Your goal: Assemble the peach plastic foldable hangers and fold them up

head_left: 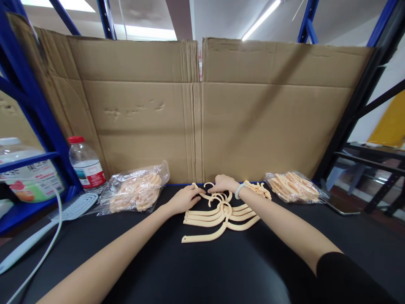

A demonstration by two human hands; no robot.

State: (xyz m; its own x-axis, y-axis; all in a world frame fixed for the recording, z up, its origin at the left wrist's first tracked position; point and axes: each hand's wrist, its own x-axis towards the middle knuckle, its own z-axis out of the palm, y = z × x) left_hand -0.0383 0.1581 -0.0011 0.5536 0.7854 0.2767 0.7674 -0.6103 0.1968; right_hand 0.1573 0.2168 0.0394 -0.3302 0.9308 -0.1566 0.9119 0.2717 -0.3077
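Several peach plastic hangers (218, 217) lie fanned out on the black table (202, 270) in front of me. My left hand (184, 199) rests on the hooks at their upper left, fingers curled down onto one hook. My right hand (224, 184), with a pale bead bracelet at the wrist, reaches in from the right and pinches a hanger hook right beside the left hand. More loose hangers (257, 188) lie just behind my right wrist.
Clear bags of hangers lie at the left (136, 190) and right (292, 186). A cardboard wall (202, 109) stands behind. A red-capped water bottle (85, 164), a grey hairbrush (57, 219) and blue shelving (28, 118) are at the left.
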